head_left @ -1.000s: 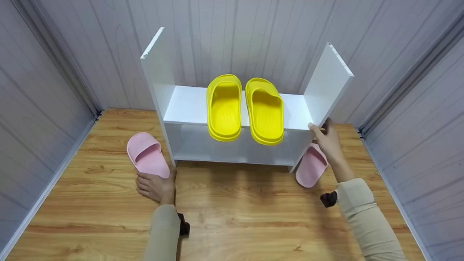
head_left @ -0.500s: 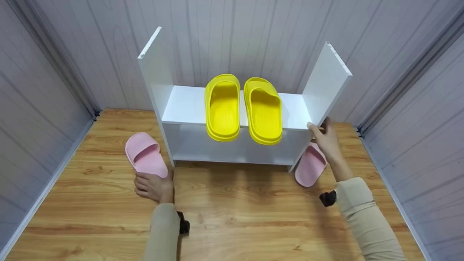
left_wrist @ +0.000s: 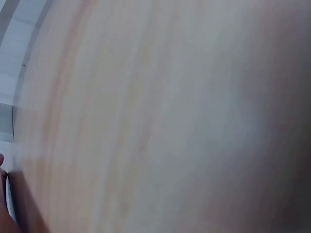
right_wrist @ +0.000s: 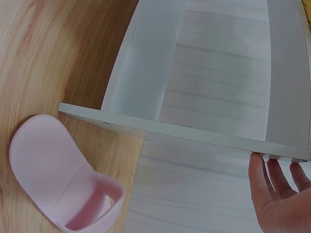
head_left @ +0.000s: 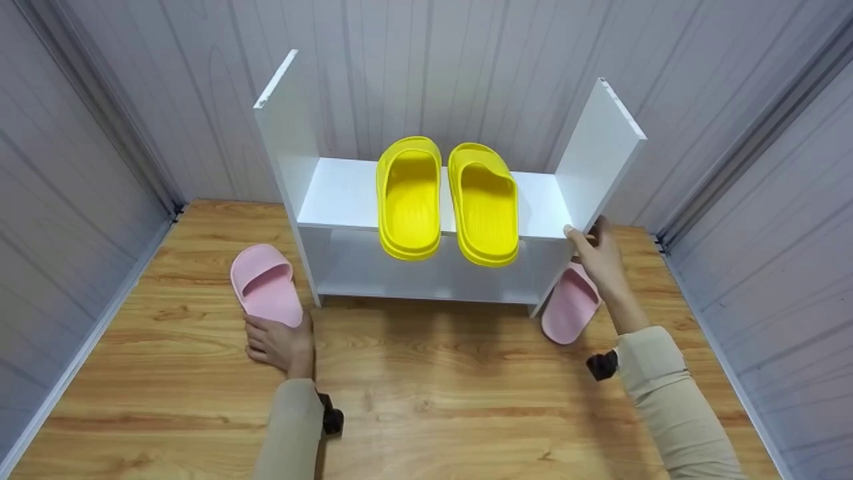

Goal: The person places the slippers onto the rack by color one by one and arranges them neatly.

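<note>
In the head view a pink slipper [head_left: 270, 293] lies on the floor left of the white shoe rack [head_left: 340, 193]. My left hand [head_left: 283, 343] holds it by the heel, fingers at its near end. The other pink slipper [head_left: 570, 307] is on the floor, against the rack's right side. My right hand [head_left: 603, 263] grips the rack's right side panel, thumb over the front edge at the shelf corner. From the right wrist view, fingertips [right_wrist: 277, 165] press on the panel's outer face. A pair of yellow slippers [head_left: 410, 207] sits on the upper shelf, heels overhanging its front.
Wood-look floor [head_left: 426, 407] stretches in front of the rack. Pale panelled walls [head_left: 466, 67] stand behind it and on both sides. The rack's lower shelf [head_left: 420, 267] is beneath the yellow slippers. Mostly blurred floor fills the left wrist view.
The left hand and its pink slipper have shifted slightly left, away from the rack. The right hand stays on the side panel.
</note>
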A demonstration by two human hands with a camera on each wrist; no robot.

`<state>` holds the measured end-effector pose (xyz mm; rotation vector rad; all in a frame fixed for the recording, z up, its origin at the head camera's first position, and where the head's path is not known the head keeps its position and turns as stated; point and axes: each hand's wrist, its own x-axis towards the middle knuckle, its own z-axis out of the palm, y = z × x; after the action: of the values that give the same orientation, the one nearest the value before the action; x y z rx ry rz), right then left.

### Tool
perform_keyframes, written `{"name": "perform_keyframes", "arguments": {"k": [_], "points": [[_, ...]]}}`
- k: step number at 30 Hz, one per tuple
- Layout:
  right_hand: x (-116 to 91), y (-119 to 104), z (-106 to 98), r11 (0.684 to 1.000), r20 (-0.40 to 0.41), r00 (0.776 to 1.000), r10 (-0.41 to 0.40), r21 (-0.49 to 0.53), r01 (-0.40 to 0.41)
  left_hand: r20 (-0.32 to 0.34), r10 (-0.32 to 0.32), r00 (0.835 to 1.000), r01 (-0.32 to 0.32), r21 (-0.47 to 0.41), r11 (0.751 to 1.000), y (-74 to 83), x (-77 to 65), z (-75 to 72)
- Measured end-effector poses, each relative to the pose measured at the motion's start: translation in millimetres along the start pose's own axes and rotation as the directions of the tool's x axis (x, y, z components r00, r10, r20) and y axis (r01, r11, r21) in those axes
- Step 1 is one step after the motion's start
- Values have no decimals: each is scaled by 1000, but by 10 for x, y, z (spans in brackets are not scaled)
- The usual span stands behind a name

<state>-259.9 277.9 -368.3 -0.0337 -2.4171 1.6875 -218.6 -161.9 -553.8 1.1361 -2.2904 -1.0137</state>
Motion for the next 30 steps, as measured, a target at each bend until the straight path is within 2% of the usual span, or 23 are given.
{"name": "perform_keyframes", "arguments": {"k": [10,15,30], "points": [[-5,-13,-10,1000,3,1000,4,-16,-3,20,4,1000,-3,-53,999,-44,125,-133],[-4,-6,-10,1000,11,1000,-5,5,5,42,34,999,-30,-86,996,-57,152,-193],[11,-5,-4,1000,13,1000,-12,18,12,114,124,986,-114,-89,989,-111,303,-443]]}}
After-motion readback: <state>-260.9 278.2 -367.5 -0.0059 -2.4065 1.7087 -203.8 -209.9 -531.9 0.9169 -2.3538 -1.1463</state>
